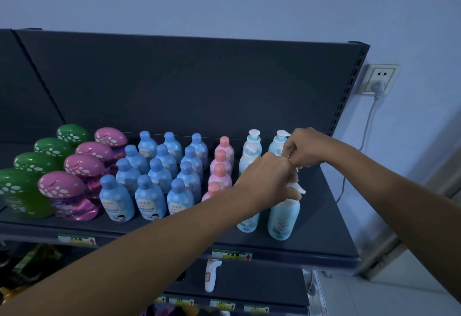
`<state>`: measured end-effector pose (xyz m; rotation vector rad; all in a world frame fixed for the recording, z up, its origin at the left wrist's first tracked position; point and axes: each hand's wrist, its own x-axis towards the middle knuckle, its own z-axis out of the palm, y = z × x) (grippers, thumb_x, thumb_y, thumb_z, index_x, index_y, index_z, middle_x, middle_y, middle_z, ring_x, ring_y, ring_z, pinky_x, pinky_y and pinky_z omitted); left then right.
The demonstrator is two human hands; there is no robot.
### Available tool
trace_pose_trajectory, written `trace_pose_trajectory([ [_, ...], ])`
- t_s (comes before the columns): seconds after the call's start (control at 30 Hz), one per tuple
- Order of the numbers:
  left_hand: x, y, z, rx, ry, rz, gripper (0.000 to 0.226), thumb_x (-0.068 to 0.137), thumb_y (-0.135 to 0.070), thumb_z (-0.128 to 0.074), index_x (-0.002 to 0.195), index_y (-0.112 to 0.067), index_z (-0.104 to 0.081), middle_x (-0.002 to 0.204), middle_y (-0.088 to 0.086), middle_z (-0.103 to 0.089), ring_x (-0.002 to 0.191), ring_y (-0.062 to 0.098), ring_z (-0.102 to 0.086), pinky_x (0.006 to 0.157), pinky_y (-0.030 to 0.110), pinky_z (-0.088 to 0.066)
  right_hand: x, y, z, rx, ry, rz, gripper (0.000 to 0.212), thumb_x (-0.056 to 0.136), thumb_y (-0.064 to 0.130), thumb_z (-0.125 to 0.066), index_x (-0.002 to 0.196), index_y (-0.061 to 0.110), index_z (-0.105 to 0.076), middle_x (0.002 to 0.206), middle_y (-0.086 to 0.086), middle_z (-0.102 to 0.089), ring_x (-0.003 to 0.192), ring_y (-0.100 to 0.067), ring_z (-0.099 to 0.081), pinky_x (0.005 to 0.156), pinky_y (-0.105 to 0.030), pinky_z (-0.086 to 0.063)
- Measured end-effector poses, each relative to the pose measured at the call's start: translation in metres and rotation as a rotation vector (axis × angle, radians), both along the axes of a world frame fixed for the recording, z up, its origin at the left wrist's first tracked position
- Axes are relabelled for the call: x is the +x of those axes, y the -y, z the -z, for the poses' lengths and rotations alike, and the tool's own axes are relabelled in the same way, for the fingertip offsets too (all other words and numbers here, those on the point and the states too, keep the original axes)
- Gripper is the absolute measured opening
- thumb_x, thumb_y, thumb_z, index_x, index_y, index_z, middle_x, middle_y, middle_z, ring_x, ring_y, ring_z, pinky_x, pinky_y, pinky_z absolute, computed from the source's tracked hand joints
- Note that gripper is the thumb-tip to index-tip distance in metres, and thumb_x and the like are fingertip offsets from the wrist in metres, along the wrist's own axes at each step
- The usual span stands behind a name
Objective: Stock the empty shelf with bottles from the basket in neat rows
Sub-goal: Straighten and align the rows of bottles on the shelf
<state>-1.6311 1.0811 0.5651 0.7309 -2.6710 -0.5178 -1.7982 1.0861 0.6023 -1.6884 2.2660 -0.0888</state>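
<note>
Currently both hands are at the right end of the shelf [321, 218], working the pump-bottle cols. Left hand [268, 178] is curled over the pump head of the front pump bottle [283, 218]; exact grip partly hidden. Right hand [303, 147] is pinched shut on a pump top just behind, apparently turning the nozzle.

Judgement: stocking nearly done. Basket not in view.

To do well: steady each body, turn nozzles one way, keep bases in line w/ the blue-cap rows [159, 178] to the left.

Writing: bottle labels too small to read. Edge price tag [232, 254] shows a red arrow; text illegible.
</note>
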Motion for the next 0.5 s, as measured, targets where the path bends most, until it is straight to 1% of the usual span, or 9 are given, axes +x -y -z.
trace_pose_trajectory([
  [0.07, 0.003, 0.001, 0.002, 0.009, -0.006, 0.004, 0.035, 0.077, -0.039, -0.083, 0.105, -0.019, -0.076, 0.094, -0.001, -0.075, 0.091, 0.016, -0.067, 0.082, 0.038, -0.056, 0.002, -0.001, -0.001, -0.015, -0.022, 0.001, 0.012, 0.070, 0.026, -0.076, 0.080, 0.033, -0.076, 0.078, 0.008, -0.073, 0.077, -0.016, -0.070, 0.063, -0.028, -0.057],
  [0.13, 0.008, 0.004, 0.002, -0.009, -0.011, 0.007, 0.040, 0.078, -0.044, -0.081, 0.111, -0.021, -0.074, 0.096, 0.000, -0.075, 0.093, 0.015, -0.067, 0.083, 0.037, -0.055, 0.005, -0.001, -0.003, -0.039, -0.044, 0.012, 0.016, 0.069, 0.033, -0.080, 0.083, 0.036, -0.074, 0.086, 0.015, -0.069, 0.084, -0.009, -0.065, 0.069, -0.029, -0.055],
  [0.23, 0.021, 0.013, -0.002, -0.062, -0.038, -0.019, 0.041, 0.082, -0.053, -0.075, 0.110, -0.024, -0.074, 0.093, -0.003, -0.074, 0.093, 0.015, -0.067, 0.082, 0.034, -0.053, 0.010, -0.001, -0.009, -0.101, -0.049, 0.039, 0.024, 0.067, 0.039, -0.084, 0.090, 0.034, -0.075, 0.082, 0.027, -0.055, 0.086, -0.007, -0.061, 0.074, -0.031, -0.054],
  [0.27, 0.028, 0.018, -0.006, -0.096, -0.038, -0.039, 0.038, 0.083, -0.053, -0.073, 0.109, -0.026, -0.073, 0.094, -0.005, -0.073, 0.094, 0.015, -0.066, 0.084, 0.034, -0.050, 0.013, -0.001, -0.011, -0.119, -0.048, 0.047, 0.026, 0.068, 0.041, -0.084, 0.091, 0.033, -0.076, 0.082, 0.027, -0.054, 0.087, -0.008, -0.062, 0.078, -0.033, -0.055],
  [0.33, 0.047, 0.030, -0.014, -0.151, -0.019, -0.074, 0.031, 0.087, -0.051, -0.071, 0.108, -0.028, -0.073, 0.096, -0.008, -0.073, 0.097, 0.016, -0.064, 0.092, 0.037, -0.046, 0.022, -0.001, -0.016, -0.151, -0.043, 0.058, 0.026, 0.069, 0.043, -0.085, 0.091, 0.033, -0.075, 0.087, 0.019, -0.063, 0.088, -0.011, -0.065, 0.082, -0.037, -0.057],
  [0.37, 0.059, 0.037, -0.019, -0.158, -0.016, -0.083, 0.029, 0.088, -0.048, -0.070, 0.107, -0.027, -0.073, 0.096, -0.007, -0.073, 0.098, 0.018, -0.065, 0.094, 0.039, -0.047, 0.029, 0.000, -0.018, -0.168, -0.041, 0.058, 0.025, 0.070, 0.043, -0.084, 0.091, 0.033, -0.075, 0.089, 0.015, -0.067, 0.088, -0.012, -0.066, 0.083, -0.038, -0.058],
  [0.5, 0.114, 0.066, -0.034, -0.150, -0.053, -0.158, 0.021, 0.089, -0.038, -0.069, 0.098, -0.019, -0.071, 0.092, -0.004, -0.074, 0.091, 0.021, -0.068, 0.083, 0.040, -0.055, 0.067, 0.007, -0.030, -0.210, -0.023, 0.012, 0.023, 0.075, 0.040, -0.082, 0.095, 0.031, -0.075, 0.087, 0.016, -0.069, 0.091, -0.009, -0.065, 0.084, -0.038, -0.058],
])
